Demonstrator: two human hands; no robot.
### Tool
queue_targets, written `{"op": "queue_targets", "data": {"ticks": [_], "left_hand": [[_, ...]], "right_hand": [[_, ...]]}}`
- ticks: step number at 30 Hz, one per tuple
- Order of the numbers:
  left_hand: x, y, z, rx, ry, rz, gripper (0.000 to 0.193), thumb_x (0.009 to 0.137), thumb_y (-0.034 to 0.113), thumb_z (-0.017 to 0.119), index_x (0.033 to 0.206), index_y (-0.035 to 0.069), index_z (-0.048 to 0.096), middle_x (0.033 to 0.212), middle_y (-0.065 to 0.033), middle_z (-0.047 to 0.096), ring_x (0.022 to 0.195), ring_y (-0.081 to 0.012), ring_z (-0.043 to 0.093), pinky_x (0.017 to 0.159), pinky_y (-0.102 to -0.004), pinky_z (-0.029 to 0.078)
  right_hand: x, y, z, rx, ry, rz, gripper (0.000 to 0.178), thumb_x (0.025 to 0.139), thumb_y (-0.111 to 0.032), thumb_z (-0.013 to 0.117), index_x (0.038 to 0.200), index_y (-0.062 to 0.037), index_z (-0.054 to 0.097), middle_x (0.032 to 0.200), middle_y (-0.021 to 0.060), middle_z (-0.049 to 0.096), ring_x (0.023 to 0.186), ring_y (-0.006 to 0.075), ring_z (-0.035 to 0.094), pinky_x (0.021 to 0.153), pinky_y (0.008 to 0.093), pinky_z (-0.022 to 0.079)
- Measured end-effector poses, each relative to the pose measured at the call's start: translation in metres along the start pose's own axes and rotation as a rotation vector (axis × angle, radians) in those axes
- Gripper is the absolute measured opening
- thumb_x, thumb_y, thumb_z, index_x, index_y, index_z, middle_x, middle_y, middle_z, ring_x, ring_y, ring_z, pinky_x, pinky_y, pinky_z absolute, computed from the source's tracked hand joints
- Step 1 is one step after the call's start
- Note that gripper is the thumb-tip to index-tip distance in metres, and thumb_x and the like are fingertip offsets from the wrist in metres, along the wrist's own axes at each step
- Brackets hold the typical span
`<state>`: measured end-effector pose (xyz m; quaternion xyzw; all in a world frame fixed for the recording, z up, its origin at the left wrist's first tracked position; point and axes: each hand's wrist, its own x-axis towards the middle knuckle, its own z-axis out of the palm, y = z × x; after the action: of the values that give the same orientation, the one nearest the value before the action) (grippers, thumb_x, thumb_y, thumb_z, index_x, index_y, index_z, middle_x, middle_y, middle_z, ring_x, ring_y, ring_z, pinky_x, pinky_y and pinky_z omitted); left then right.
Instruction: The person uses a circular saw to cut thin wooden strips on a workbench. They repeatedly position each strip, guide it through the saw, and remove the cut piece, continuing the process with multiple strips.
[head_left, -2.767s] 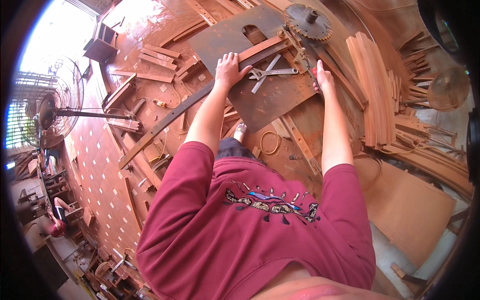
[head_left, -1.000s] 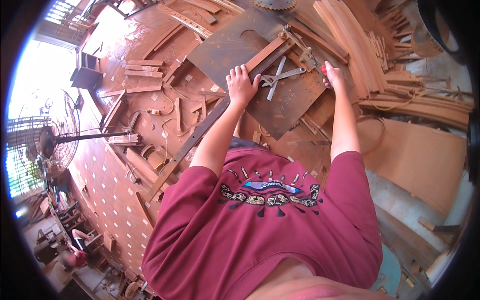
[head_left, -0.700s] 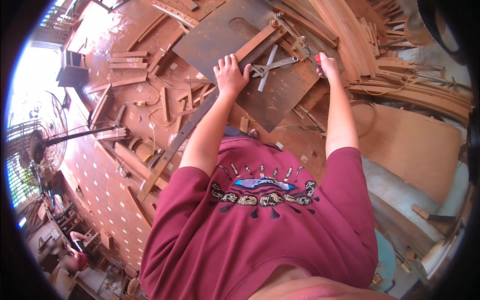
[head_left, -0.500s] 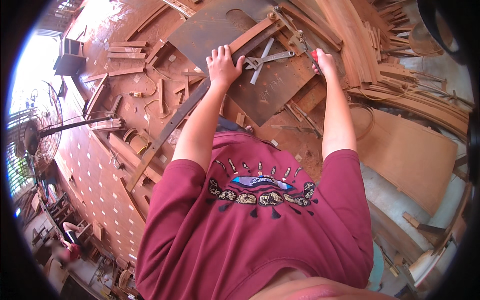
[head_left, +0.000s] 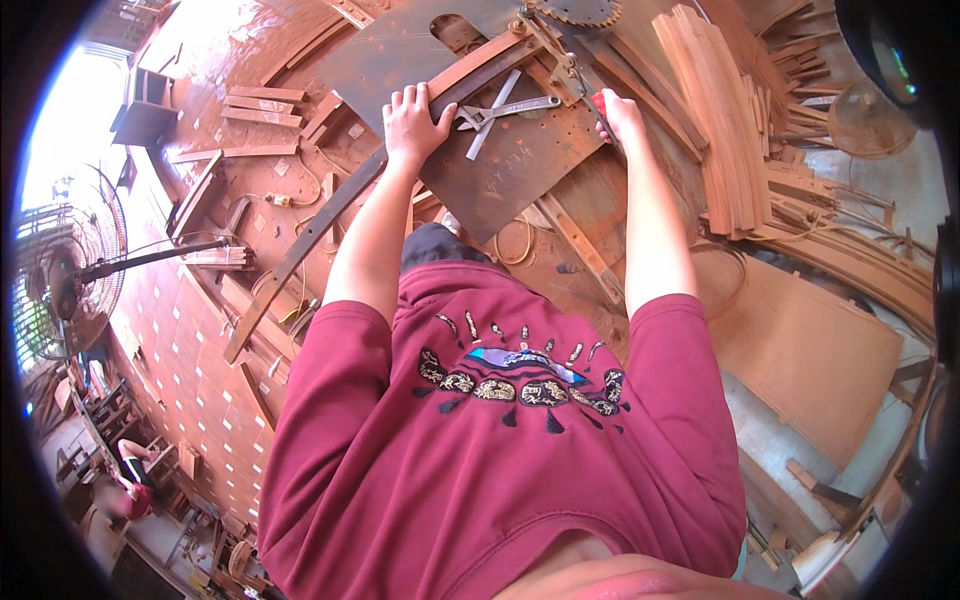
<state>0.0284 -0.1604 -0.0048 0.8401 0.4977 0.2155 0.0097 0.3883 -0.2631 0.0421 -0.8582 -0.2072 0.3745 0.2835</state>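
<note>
My left hand (head_left: 413, 128) lies with fingers stretched over a long bar (head_left: 325, 215), where a reddish wooden strip (head_left: 475, 68) runs along it. My right hand (head_left: 622, 120) is closed around a red handle (head_left: 599, 103) with a dark part below it, beside a metal clamp-like fitting (head_left: 572, 78) at the frame's right end; the handle's exact kind is hidden by the fingers. Between my hands, an adjustable wrench (head_left: 525, 106) crosses a pale flat strip (head_left: 481, 142) on a dark metal plate (head_left: 490, 195).
A toothed circular saw blade (head_left: 578, 10) shows at the far edge. Stacked reddish boards (head_left: 708, 125) stand to the right, above a brown sheet (head_left: 800, 330). Cut wood pieces (head_left: 262, 106) and a cable lie on the left floor, near a fan (head_left: 65, 280). A person (head_left: 125, 495) sits far left.
The view has shifted, so the plate, wrench and both hands appear further left and higher. The saw blade has come into view. Both hands keep their places on the bar and the red handle.
</note>
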Motion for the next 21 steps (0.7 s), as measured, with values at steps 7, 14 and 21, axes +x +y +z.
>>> {"op": "queue_targets", "data": {"ticks": [7,14,21], "left_hand": [[0.0,-0.003,0.012,0.023,0.053,0.022,0.068,0.092,0.057,0.065,0.131,0.001,0.063,0.123,-0.0141,0.065,0.116,-0.0325,0.059,0.097,-0.0454,0.046],[0.006,0.0,0.01,0.043,0.046,0.0,0.067,0.093,0.057,0.064,0.133,0.003,0.062,0.124,-0.0132,0.064,0.118,-0.0326,0.058,0.099,-0.0451,0.046],[0.004,-0.004,0.011,0.055,0.057,0.011,0.067,0.094,0.057,0.064,0.134,0.003,0.061,0.123,-0.0135,0.064,0.117,-0.0326,0.058,0.099,-0.0452,0.046]], "right_hand": [[-0.006,0.006,0.006,0.037,0.05,-0.054,0.06,0.097,-0.052,0.05,0.083,0.0031,0.068,0.064,0.0125,0.067,0.049,0.0214,0.063,0.05,0.0372,0.053],[-0.005,0.009,0.009,0.056,0.101,-0.115,0.06,0.095,-0.051,0.049,0.084,0.005,0.069,0.066,0.0143,0.068,0.051,0.0223,0.065,0.049,0.0375,0.053],[-0.014,0.003,0.015,-0.015,0.123,-0.116,0.062,0.095,-0.051,0.049,0.094,0.0056,0.075,0.071,0.0147,0.073,0.059,0.0221,0.072,0.062,0.0378,0.058]]}}
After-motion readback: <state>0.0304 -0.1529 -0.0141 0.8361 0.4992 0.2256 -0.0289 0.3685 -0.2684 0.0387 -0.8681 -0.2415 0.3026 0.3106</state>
